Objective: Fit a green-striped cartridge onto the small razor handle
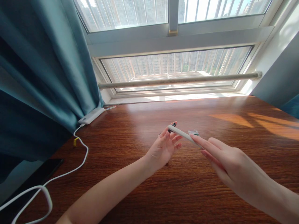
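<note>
The head view shows, from the left, one blue curtain (58, 56), one black flat object (50, 168) on the worktop (144, 193), and one white box (91, 116) at the curtain's foot, with a white cable (87, 152) running from it toward the near left corner. One yellow tie (75, 142) sits on the cable.

Next, near the middle, the left hand (162, 151) is raised, palm partly up, its thumb and forefinger clamped on one small dark piece (174, 124) (too small to make out its details), while its other fingers are apart.

One white brush (184, 134) is held above the worktop between the two hands. Its head end points left and slightly toward the window (177, 62); its long axis runs from there down to the right, into the right hand (230, 161). It is slim, straight and smooth, with a rounded tip and short dark bristles facing down. The head overlaps the dark piece in view; whether they touch, I cannot tell.

Just beyond the handle lies one small clear case (193, 132) with a green strip, on the worktop. Rightmost, the right hand's fingers are close together, clamped on the brush's handle, forefinger stretched along it.
</note>
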### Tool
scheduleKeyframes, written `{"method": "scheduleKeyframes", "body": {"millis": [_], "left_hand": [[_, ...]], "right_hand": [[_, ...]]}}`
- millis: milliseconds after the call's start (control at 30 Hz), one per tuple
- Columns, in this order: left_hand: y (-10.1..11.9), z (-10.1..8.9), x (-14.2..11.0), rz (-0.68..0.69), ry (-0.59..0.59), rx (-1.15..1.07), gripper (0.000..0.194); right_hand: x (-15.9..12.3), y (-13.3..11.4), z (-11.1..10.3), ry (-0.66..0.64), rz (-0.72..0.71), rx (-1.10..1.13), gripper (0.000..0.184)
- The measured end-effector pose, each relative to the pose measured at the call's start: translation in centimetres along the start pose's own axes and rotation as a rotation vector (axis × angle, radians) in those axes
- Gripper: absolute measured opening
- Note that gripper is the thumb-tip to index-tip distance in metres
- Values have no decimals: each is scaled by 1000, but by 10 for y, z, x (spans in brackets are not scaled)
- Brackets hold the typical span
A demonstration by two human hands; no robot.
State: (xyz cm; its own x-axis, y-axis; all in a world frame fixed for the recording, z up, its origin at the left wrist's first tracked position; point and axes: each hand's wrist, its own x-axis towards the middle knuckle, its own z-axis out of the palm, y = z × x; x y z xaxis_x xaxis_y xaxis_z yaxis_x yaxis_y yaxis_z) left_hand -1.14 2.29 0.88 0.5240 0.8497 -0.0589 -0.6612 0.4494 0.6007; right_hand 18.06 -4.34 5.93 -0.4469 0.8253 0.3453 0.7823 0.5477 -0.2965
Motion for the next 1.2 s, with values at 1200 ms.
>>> {"method": "scheduleKeyframes", "body": {"millis": [1200], "left_hand": [[22, 25, -16, 355, 43, 385, 39]], "right_hand": [[8, 16, -24, 112, -136, -70, 49]]}}
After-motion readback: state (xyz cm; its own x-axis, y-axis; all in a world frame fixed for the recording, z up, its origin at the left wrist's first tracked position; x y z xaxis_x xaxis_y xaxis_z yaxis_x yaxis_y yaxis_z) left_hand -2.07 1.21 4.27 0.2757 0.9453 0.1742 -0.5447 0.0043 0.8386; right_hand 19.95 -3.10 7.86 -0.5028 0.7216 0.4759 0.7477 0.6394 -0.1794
